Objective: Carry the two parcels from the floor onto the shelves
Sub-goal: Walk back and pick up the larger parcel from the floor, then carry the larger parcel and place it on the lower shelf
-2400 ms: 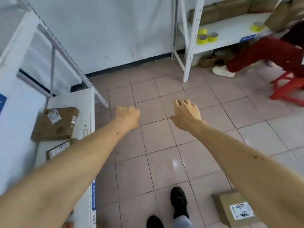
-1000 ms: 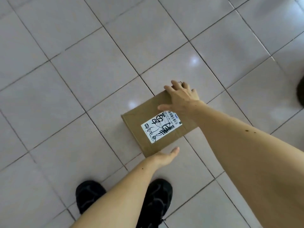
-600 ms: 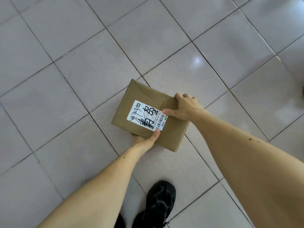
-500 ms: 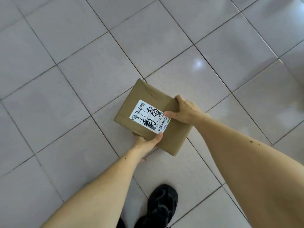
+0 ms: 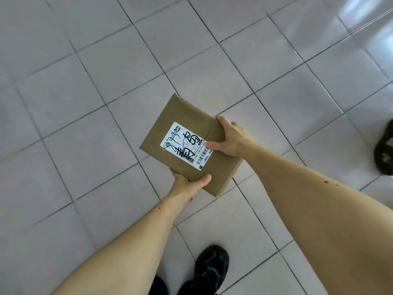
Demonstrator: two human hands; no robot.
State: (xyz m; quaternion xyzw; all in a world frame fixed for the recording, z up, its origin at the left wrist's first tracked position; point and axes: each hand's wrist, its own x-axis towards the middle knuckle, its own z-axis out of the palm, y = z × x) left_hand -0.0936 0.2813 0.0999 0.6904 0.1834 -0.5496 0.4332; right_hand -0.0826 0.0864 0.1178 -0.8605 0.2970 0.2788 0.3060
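1. A flat rectangular brown-paper parcel (image 5: pixel 187 133) with a white label (image 5: pixel 187 146) is held above the glossy tiled floor (image 5: pixel 85 103).
2. The left hand (image 5: pixel 188 185) grips its near edge and the right hand (image 5: pixel 230 140) its right edge.
3. The fingers beneath it are hidden.

We record two bare forearms with no sleeves, wristwear or rings visible, small dark moles dotting both, a bare left hand (image 5: pixel 187 186) and right hand (image 5: pixel 230 140), and black moulded chunky-soled shoes (image 5: pixel 209 271) below.
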